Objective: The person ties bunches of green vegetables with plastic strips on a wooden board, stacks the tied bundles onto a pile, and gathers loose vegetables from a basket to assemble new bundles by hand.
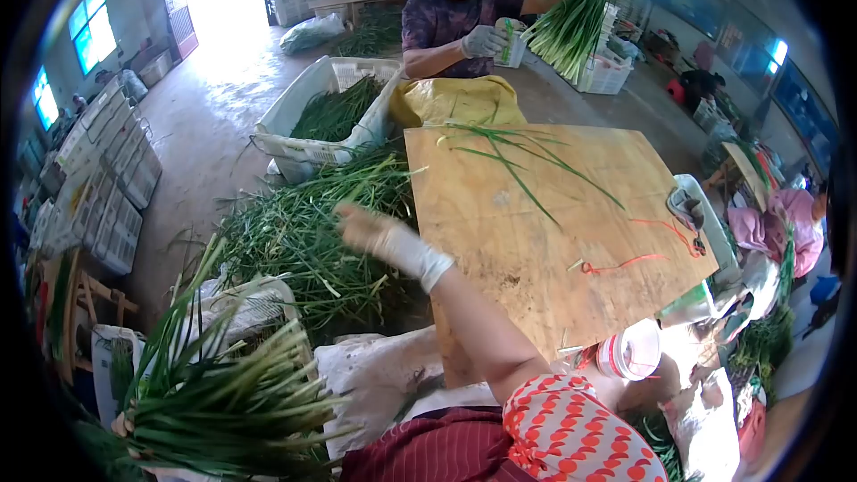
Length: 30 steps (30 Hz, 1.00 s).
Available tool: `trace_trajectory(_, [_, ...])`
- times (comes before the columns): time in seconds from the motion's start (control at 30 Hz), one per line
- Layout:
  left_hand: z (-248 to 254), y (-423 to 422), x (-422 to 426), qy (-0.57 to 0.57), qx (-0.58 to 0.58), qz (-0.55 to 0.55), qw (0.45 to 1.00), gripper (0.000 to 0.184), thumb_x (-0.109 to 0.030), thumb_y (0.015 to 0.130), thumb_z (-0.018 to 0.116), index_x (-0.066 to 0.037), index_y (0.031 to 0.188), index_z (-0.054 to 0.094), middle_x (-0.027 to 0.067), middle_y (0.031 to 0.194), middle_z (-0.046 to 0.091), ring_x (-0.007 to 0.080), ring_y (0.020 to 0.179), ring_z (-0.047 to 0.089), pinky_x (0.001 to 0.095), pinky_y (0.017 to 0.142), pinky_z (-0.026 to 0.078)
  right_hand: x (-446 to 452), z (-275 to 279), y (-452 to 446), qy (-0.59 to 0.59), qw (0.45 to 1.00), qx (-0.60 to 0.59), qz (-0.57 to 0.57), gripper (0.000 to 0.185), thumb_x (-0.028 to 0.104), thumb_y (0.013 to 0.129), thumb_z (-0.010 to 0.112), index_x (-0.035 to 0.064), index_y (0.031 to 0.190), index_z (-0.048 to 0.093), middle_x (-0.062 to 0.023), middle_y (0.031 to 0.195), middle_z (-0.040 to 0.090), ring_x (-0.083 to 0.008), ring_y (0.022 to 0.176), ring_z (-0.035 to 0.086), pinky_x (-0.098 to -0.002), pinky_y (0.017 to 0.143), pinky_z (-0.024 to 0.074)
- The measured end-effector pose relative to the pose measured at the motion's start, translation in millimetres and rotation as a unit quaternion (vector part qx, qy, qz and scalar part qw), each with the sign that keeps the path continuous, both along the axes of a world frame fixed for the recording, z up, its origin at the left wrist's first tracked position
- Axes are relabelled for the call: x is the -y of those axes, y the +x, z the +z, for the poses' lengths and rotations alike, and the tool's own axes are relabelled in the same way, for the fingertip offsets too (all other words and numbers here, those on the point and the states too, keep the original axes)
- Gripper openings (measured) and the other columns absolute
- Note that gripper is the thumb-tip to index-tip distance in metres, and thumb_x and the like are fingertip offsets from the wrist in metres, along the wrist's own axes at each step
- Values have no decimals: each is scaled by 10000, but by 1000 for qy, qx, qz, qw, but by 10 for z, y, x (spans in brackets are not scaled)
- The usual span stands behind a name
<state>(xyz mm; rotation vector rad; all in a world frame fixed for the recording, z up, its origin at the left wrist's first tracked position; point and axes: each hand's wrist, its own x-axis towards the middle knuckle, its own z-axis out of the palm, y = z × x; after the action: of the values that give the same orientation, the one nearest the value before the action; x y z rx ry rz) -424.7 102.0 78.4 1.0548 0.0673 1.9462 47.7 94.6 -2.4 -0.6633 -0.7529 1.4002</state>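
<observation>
My right hand (384, 236), in a pale glove and blurred by motion, is stretched over a loose heap of garlic chives (295, 232) left of the board. Its fingers look extended, with nothing visible in them. At the lower left is a thick bunch of garlic chives (232, 402), pale stem ends fanned to the right. My left hand (125, 421) grips this bunch; only a bit of its fingers shows, the rest is behind leaves. A wooden board (527, 250) lies before me, with a few loose chive leaves (513, 165) and red ties (625, 264) on it.
Across the board a co-worker (460, 18) holds up another chive bunch (580, 27). A white crate (295, 147) of chives and a yellow sack (460, 103) stand beyond the heap. Stacked crates (112, 174) line the left. A white tub (629, 353) sits by the board's near edge.
</observation>
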Motion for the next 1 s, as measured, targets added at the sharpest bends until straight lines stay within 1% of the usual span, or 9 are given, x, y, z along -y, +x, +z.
trace_trajectory(0.07, [-71, 34, -73, -35, 18, 31, 999, 353, -286, 864, 443, -84, 1152, 463, 68, 1160, 490, 202, 1083, 460, 357, 956, 346, 174, 171, -469, 134, 920, 355, 104, 560, 294, 829, 632, 44, 1293, 444, -104, 1481, 186, -208, 1351, 189, -357, 1094, 191])
trace_trajectory(0.23, [-253, 172, -188, -113, 40, 50, 992, 387, -310, 872, 434, -81, 1183, 463, 75, 1194, 488, 209, 1118, 454, 368, 978, 339, 347, 305, -1210, 14, 974, 22, 226, 477, -2, 802, 622, 8, 1249, 457, -75, 1088, 581, -130, 955, 577, -246, 827, 482])
trace_trajectory(0.33, [-257, 267, -112, -123, 49, 7, 991, 408, -325, 877, 429, -79, 1201, 463, 80, 1214, 487, 213, 1139, 450, 374, 991, 334, 534, 528, -1113, -13, 983, 134, 127, 333, 17, 784, 659, -23, 1103, 572, -83, 983, 639, -127, 922, 587, -260, 799, 491])
trace_trajectory(0.47, [206, 967, 75, 8, 41, -382, 923, 297, -237, 850, 488, -76, 1101, 497, 63, 1127, 515, 193, 1076, 474, 356, 963, 351, 607, 498, -1074, 61, 998, 8, 33, 194, -44, 774, 624, -30, 967, 625, -82, 943, 637, -112, 807, 589, -247, 697, 497])
trace_trajectory(0.53, [280, 919, 130, 40, 27, -494, 868, 237, -188, 836, 519, -75, 1044, 514, 53, 1077, 530, 182, 1037, 488, 344, 944, 362, 675, 617, -972, 121, 961, 244, -40, 211, -103, 757, 536, -33, 940, 616, -95, 935, 640, -129, 836, 593, -250, 711, 495])
trace_trajectory(0.63, [-115, 691, -2, -68, 87, -272, 956, 292, -291, 860, 509, -103, 1083, 529, 54, 1088, 546, 198, 1045, 494, 372, 939, 375, 686, 649, -1015, 10, 999, 5, -53, 135, -28, 778, 561, 5, 879, 645, -61, 858, 647, -141, 841, 599, -267, 762, 470])
trace_trajectory(0.77, [-353, 527, -69, -128, 100, -143, 976, 397, -378, 897, 455, -85, 1157, 521, 87, 1124, 554, 230, 1004, 539, 388, 895, 435, 642, 657, -579, 61, 971, 47, -224, 216, 226, 903, 492, 49, 873, 612, -17, 730, 579, -111, 671, 515, -252, 680, 424])
trace_trajectory(0.93, [-351, 465, 56, -184, 62, -48, 980, 414, -400, 906, 418, -78, 1141, 531, 84, 1114, 553, 233, 1011, 535, 402, 899, 432, 357, 349, 261, 6, 914, -22, -405, 216, 137, 863, 562, 5, 1034, 568, -108, 977, 607, -174, 876, 588, -313, 865, 443])
trace_trajectory(1.0, [-294, 510, 57, -158, 44, -62, 984, 419, -404, 915, 398, -77, 1139, 533, 84, 1104, 555, 233, 1028, 532, 396, 905, 432, 187, 235, 321, 54, 775, 459, -430, 419, 152, 829, 620, -15, 1194, 501, -157, 1165, 569, -234, 1108, 523, -325, 983, 370])
